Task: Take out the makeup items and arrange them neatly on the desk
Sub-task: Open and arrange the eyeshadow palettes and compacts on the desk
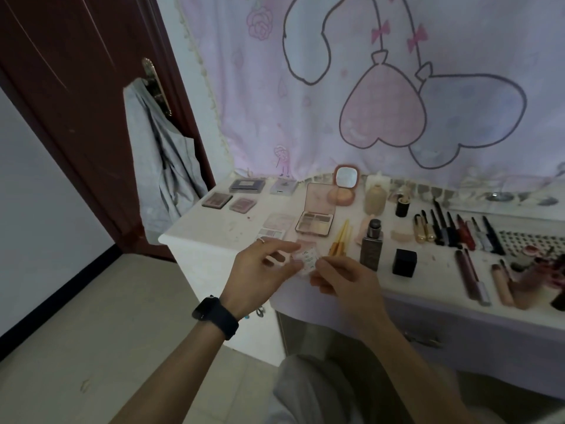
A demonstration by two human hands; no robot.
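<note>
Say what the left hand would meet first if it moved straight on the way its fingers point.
The left hand pinches the small clear case, with the right hand just behind it; past those, probably the yellow brushes, depth unclear.

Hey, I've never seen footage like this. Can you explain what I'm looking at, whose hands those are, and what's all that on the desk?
There is no machine here. A person wears a camera on the head, looking down at their own hands. The left hand, with a watch, and the right hand pinch a small clear packet between them, too blurred to name. On the desk lie closed palettes, an open palette, a mirror compact, a bottle and a row of pencils.
</note>
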